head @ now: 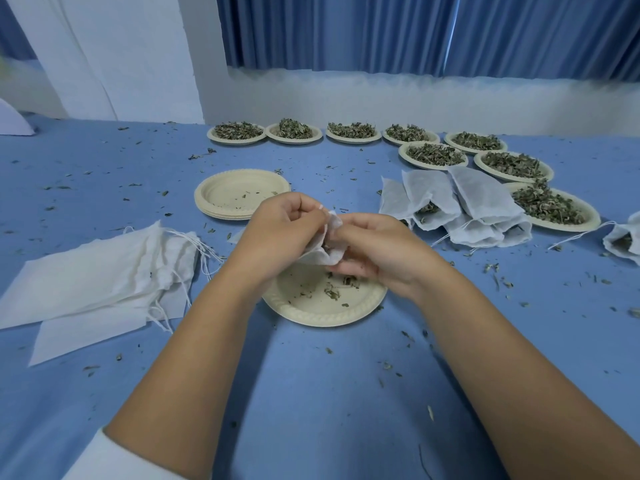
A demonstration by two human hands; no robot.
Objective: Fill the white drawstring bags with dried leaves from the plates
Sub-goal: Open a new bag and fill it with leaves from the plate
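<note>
A white drawstring bag (325,249) with dried leaves inside hangs over a nearly bare cream plate (322,306) in the middle. My left hand (280,233) grips the bag's rim from the left. My right hand (377,251) pinches its mouth from the right, fingers curled over the opening. A few leaf scraps (334,291) lie on the plate. Flat unfilled bags (97,275) are stacked at the left. Filled bags (460,206) lie at the right.
Several plates heaped with dried leaves (434,155) line the back and right of the blue table. A stack of used plates (240,194) stands behind my hands. One more filled bag (623,240) lies at the right edge. Leaf crumbs are scattered everywhere.
</note>
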